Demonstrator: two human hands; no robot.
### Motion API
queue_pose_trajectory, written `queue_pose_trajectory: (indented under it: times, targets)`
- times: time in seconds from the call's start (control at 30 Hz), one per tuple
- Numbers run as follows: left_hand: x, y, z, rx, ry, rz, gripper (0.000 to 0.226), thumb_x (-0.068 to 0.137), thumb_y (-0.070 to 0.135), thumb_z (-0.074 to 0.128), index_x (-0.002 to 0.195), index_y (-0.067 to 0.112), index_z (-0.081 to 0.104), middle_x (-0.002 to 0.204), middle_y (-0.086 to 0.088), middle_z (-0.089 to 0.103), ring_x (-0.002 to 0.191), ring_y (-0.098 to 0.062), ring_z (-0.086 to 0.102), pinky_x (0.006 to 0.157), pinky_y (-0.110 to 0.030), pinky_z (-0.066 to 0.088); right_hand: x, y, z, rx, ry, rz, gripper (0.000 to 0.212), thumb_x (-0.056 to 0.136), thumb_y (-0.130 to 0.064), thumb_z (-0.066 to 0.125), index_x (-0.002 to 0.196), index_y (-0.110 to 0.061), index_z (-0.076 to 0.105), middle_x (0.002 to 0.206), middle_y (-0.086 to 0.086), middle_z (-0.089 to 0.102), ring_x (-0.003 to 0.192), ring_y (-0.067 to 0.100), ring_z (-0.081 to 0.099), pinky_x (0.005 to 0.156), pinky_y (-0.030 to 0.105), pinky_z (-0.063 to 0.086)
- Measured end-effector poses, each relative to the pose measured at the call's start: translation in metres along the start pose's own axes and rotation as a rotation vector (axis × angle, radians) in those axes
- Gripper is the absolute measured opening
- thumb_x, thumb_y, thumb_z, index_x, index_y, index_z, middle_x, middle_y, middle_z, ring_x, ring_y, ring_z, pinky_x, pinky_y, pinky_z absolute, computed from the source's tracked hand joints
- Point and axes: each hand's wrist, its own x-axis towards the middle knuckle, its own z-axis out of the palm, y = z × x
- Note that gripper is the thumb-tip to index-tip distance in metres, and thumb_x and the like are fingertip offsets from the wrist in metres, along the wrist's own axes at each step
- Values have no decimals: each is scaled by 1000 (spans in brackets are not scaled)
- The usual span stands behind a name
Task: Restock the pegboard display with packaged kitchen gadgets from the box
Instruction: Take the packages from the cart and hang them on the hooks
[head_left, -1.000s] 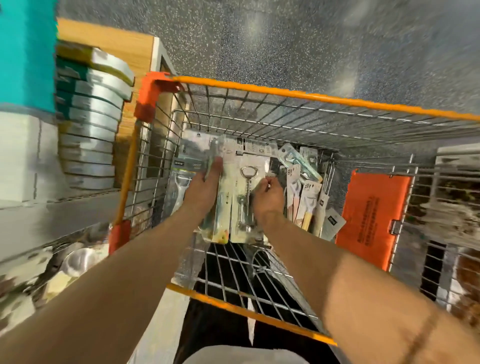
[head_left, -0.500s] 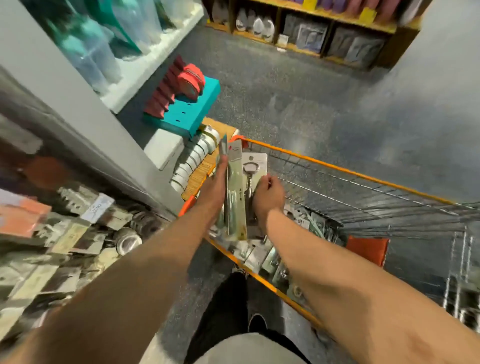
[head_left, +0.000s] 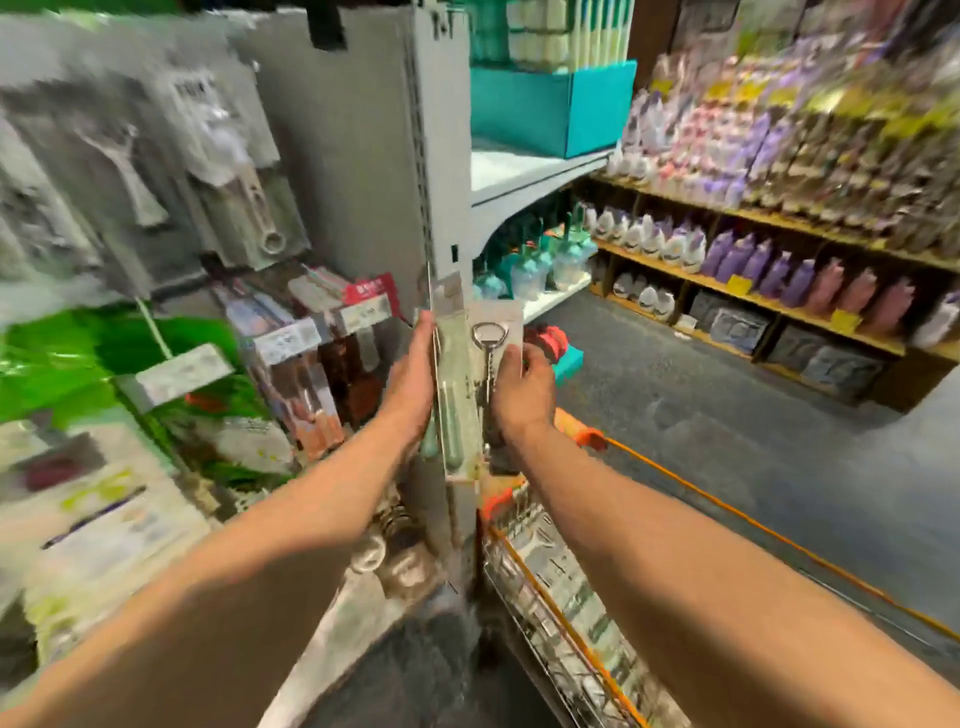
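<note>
Carded gadgets held upright beside the pegboard display.
Left hand grips the green-handled tool pack by its left edge; right hand pinches the corkscrew pack, thumb on front. The packs touch, long axes vertical. The blurred pegboard lies left of both hands, nearer the left one; the wire cart sits lower right.

2 bare forearms lead to a bare left hand and right hand.
</note>
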Motion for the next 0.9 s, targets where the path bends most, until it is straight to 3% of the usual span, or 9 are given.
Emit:
queue_pose_trajectory:
  times: [0.2, 0.3, 0.4, 0.5, 0.63, 0.9]
  targets:
    - [-18, 62, -100, -115, 113, 143, 93, 69, 103, 47, 113, 28, 82, 120, -2, 78, 116, -26, 71, 109, -45, 51, -45, -94, 61, 73, -149, -166, 30, 110, -21, 43, 118, 0, 62, 111, 18, 66, 95, 24, 54, 70, 22, 28]
    - [-44, 96, -147, -145, 156, 201, 84, 64, 102, 51, 100, 35, 85, 109, -1, 81, 110, -25, 75, 108, -47, 52, -71, -137, 93, 128, -212, -221, 28, 110, -22, 42, 120, -3, 61, 101, 4, 61, 94, 20, 54, 71, 23, 33]
    - [-66, 122, -190, -181, 220, 310, 82, 70, 94, 53, 103, 25, 84, 107, 2, 81, 106, -21, 76, 109, -45, 52, -96, -170, 127, 151, -254, -267, 28, 109, -26, 42, 117, -8, 62, 102, 4, 67, 98, 25, 61, 80, 29, 41]
    - [-82, 139, -229, -193, 284, 374, 90, 59, 98, 50, 103, 26, 83, 107, 4, 81, 108, -20, 74, 110, -44, 51, -122, -197, 155, 167, -290, -313, 25, 109, -26, 42, 108, -12, 63, 93, 0, 64, 92, 23, 60, 76, 29, 38]
    - [-78, 144, -258, -210, 304, 385, 105, 52, 109, 52, 113, 29, 81, 112, 3, 80, 112, -23, 73, 113, -48, 48, -135, -218, 173, 158, -321, -363, 28, 109, -25, 41, 102, -8, 62, 84, -4, 59, 82, 18, 54, 70, 29, 33]
    - [-63, 161, -259, -211, 305, 419, 94, 65, 103, 46, 117, 31, 79, 112, 3, 80, 113, -22, 73, 111, -48, 49, -105, -237, 196, 150, -388, -396, 27, 109, -28, 40, 104, -13, 62, 92, -4, 63, 89, 18, 57, 79, 30, 39]
